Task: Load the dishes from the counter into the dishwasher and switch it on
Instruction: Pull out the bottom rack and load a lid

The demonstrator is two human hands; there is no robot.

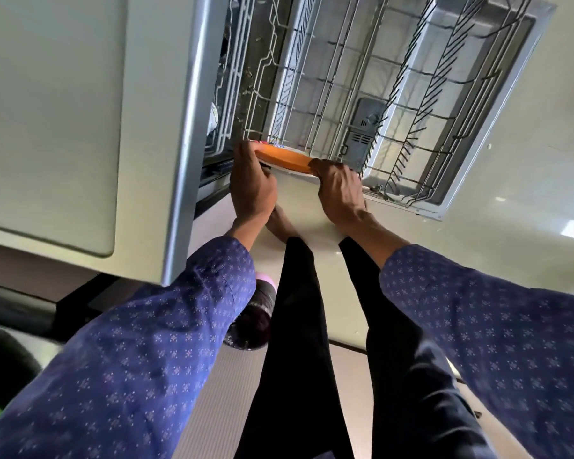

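Both hands hold an orange plate (284, 158) by its rim at the near edge of the pulled-out rack (371, 94): the left hand (251, 183) curls over one side, the right hand (340, 190) over the other. The plate could catch on the rack's front wire or tines and slip. The rack looks mostly bare, so room is ample; the cabinet edge (186, 144) crowds the left.
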